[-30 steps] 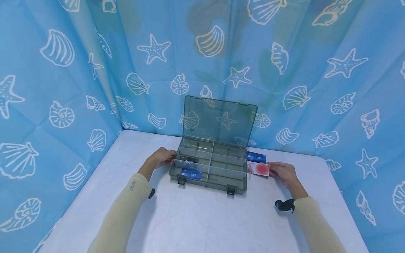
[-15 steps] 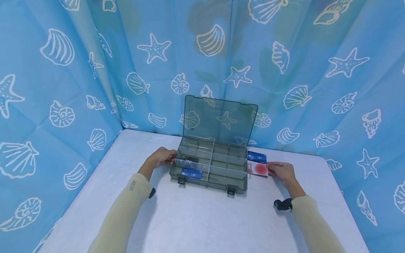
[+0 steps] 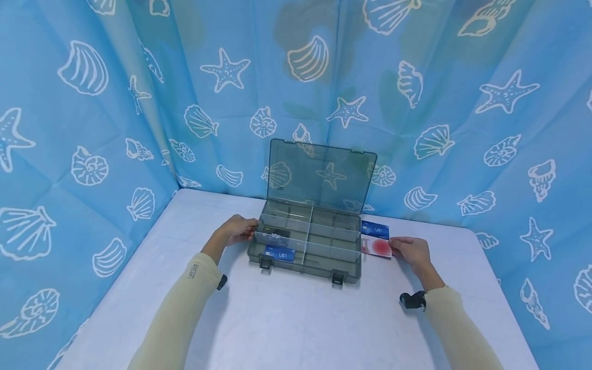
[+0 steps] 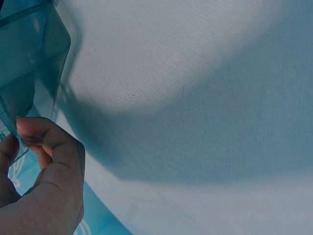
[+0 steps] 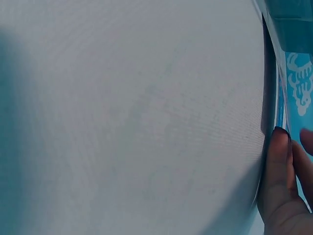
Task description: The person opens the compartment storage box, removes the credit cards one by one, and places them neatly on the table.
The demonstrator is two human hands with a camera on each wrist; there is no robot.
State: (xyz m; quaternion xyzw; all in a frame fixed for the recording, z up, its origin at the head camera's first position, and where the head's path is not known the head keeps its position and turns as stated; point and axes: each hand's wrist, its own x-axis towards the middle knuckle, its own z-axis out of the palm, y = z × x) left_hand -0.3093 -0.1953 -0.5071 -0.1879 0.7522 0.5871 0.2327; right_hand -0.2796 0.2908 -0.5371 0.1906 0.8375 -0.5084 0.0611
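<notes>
A grey see-through divided storage box (image 3: 319,270) lies on the table with its lid (image 3: 322,174) raised. My left hand (image 3: 236,229) pinches the box's left wall between thumb and fingers, as the left wrist view also shows. At the box's right side, my right hand (image 3: 413,253) pinches the outer edge of a red-and-white card (image 3: 377,247). A blue VIP card (image 3: 375,229) lies just behind that card. Inside the box, a blue VIP card (image 3: 279,254) is in the front left compartment, and a black VIP card (image 3: 277,235) is behind a divider.
The table (image 3: 296,324) has a white cover. Close behind the raised lid hangs a blue curtain (image 3: 259,77) printed with shells and starfish, which also runs along both sides. Two dark latches (image 3: 338,278) stick out from the box's front.
My right hand has shifted slightly left, bringing the red-and-white card a little closer to the box. The left hand and the box have stayed put.
</notes>
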